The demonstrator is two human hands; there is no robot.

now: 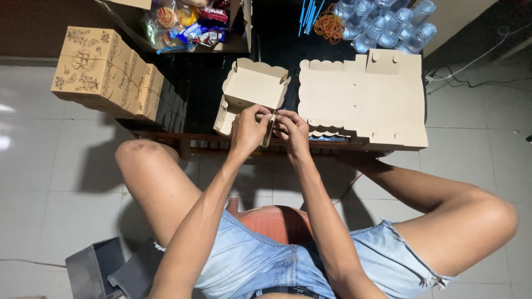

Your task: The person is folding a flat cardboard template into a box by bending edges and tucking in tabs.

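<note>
Where the near edge of a low, dark table [221,94] meets the seated person's knees, a half-folded tan cardboard box [252,88] lies open side up, its scalloped flaps raised. Left hand [247,128]: fingers closed, pinching the box's near flap at the table edge. Right hand [293,130]: fingers closed on the same flap, just beside the left, the two hands almost touching. Flat box blanks [360,99]: a stack of unfolded tan cardboard sheets with scalloped edges, on the table to the right of the box, reaching past the table's right edge. Finished boxes [108,72]: a row of closed tan boxes with dark printed ornament, at the table's left end, well apart from the hands. Snack packets [183,25]: clear bags of wrapped food in a tray at the far side. Water bottles [388,22]: a cluster of small clear bottles at the far right corner. Rubber bands [331,25]: an orange heap beside the bottles, next to blue straws [309,14]. Floor [44,166]: pale glossy tiles with light glare at left; white cables [471,69] trail at right. Stool [277,221]: reddish plastic seat under the person. Grey bin [97,268]: on the floor at lower left.
</note>
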